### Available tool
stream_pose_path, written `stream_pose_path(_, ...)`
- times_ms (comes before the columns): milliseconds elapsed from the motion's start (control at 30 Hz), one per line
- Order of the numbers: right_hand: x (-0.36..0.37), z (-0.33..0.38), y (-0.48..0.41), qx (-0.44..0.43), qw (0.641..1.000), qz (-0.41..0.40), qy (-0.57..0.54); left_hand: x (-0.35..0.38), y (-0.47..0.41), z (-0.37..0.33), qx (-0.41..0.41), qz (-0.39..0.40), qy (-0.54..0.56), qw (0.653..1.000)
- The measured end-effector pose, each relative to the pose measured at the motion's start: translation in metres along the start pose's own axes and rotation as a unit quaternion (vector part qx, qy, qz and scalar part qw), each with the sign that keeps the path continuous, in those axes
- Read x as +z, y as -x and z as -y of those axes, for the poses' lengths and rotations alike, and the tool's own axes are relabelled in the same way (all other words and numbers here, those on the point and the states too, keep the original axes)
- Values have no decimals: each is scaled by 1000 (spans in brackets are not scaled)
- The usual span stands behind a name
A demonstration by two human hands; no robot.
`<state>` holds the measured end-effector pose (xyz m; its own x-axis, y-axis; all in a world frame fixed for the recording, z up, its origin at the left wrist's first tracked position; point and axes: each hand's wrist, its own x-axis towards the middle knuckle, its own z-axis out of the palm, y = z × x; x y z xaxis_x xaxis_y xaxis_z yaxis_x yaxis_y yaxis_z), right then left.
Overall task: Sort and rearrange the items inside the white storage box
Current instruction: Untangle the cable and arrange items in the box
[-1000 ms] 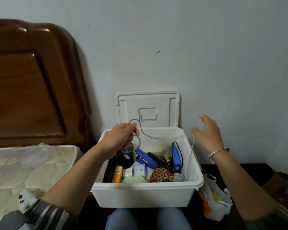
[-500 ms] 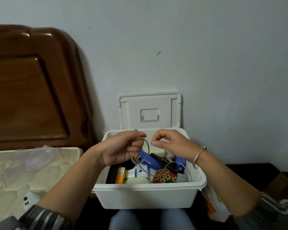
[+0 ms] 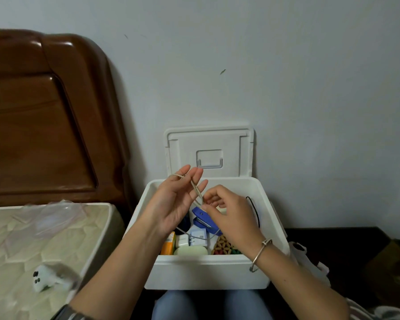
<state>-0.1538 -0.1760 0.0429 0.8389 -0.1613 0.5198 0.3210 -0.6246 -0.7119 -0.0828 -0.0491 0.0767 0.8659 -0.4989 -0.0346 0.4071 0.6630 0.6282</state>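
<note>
The white storage box [image 3: 208, 271] rests on my lap with its lid [image 3: 209, 153] standing open against the wall. Above it, a thin white cable [image 3: 197, 189] is looped around the straightened fingers of my left hand [image 3: 173, 202]. My right hand [image 3: 231, 215] pinches the cable's lower part just above the box. Inside lie a blue stapler [image 3: 204, 221], a white charger plug [image 3: 195, 237], an orange tube [image 3: 168, 244], a pale green soap-like bar [image 3: 191, 250], a woven coaster [image 3: 224, 247] and a black cord [image 3: 255, 211].
A brown wooden headboard [image 3: 44, 121] and a mattress [image 3: 32, 250] are at the left, with clear plastic [image 3: 53, 215] and a small white device [image 3: 44, 277] on the mattress. A white plastic bag [image 3: 310, 262] sits right of the box on a dark surface.
My left hand has opened from a curled grip, its fingers now straight with the cable looped over them. My right hand came in from the right and pinches the cable.
</note>
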Motion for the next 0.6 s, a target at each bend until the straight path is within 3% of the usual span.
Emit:
stream_pose_path(100, -7, -1, -3, 11, 998, 7, -65, 0, 3, -2, 24, -31, -26, 999)
stream_pose_path(333, -22, -6, -8, 163, 955, 8, -249, -3, 10, 0, -13, -81, -211, 974)
stream_pose_path(600, -7, -4, 1, 227, 932, -15, -280, -2, 10, 11, 18, -142, -184, 972)
